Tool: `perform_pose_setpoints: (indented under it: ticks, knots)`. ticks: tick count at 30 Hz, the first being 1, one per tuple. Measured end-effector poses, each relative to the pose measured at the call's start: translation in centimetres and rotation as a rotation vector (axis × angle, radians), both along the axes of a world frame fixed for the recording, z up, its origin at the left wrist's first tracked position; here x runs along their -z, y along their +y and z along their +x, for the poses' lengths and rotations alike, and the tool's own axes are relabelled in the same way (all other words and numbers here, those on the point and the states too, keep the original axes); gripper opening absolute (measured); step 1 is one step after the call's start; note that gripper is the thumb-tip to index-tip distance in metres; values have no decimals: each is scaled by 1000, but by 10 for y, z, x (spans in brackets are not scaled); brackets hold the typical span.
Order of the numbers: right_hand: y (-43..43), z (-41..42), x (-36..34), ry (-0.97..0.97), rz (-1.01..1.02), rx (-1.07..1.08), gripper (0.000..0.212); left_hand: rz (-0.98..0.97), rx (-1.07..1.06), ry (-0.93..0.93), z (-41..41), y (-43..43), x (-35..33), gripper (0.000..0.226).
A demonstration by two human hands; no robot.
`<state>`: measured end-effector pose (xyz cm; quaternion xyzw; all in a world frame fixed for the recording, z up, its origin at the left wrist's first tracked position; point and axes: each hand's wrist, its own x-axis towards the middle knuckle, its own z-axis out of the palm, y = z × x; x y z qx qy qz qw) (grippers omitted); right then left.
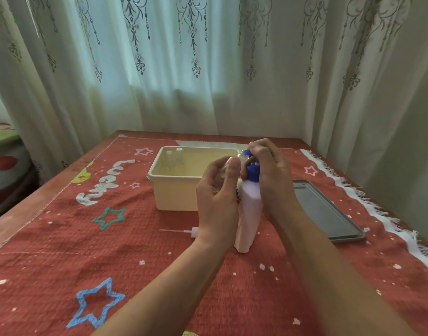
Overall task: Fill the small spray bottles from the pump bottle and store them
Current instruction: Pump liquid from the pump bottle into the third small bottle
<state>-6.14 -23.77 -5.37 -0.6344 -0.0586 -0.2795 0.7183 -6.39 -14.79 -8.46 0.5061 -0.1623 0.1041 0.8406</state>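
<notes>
A white pump bottle (248, 209) with a blue pump head (253, 172) stands upright on the red cloth. My right hand (271, 175) lies curled over the pump head from above. My left hand (216, 197) grips a small clear spray bottle (242, 155), tilted, with its open mouth at the pump's nozzle. Most of that small bottle is hidden by my fingers. Its white spray cap with a thin dip tube (183, 231) lies on the cloth to the left. Two capped small bottles (174, 157) stand in the far left corner of the cream storage box (174, 190).
A grey tray (326, 212) lies flat to the right of the pump bottle. The red star-patterned cloth (111, 251) covers the table, with a white fringe along its right edge. Curtains hang close behind the table's far edge.
</notes>
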Motion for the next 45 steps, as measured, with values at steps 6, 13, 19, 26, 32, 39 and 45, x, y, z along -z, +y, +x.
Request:
perform_pose_setpoints:
  ticks: [6, 13, 19, 26, 32, 39, 45]
  knots:
    - [4, -3, -2, 18, 8, 8, 28, -26, 22, -7, 0, 2, -5, 12]
    - [0, -1, -1, 6, -19, -6, 22, -16, 9, -14, -1, 1, -3, 19]
    - [5, -4, -4, 19, 31, -8, 30, -33, 26, -21, -1, 1, -5, 16]
    - [1, 0, -2, -11, 2, -30, 23, -19, 15, -13, 0, 1, -1, 20]
    - [5, -4, -4, 16, 27, -12, 26, -10, 16, -14, 0, 2, -4, 13]
    - [1, -2, -4, -10, 31, -42, 21, -1, 12, -3, 0, 1, 0, 23]
    - [5, -4, -5, 9, 15, -8, 24, -1, 20, -15, 1, 1, -2, 20]
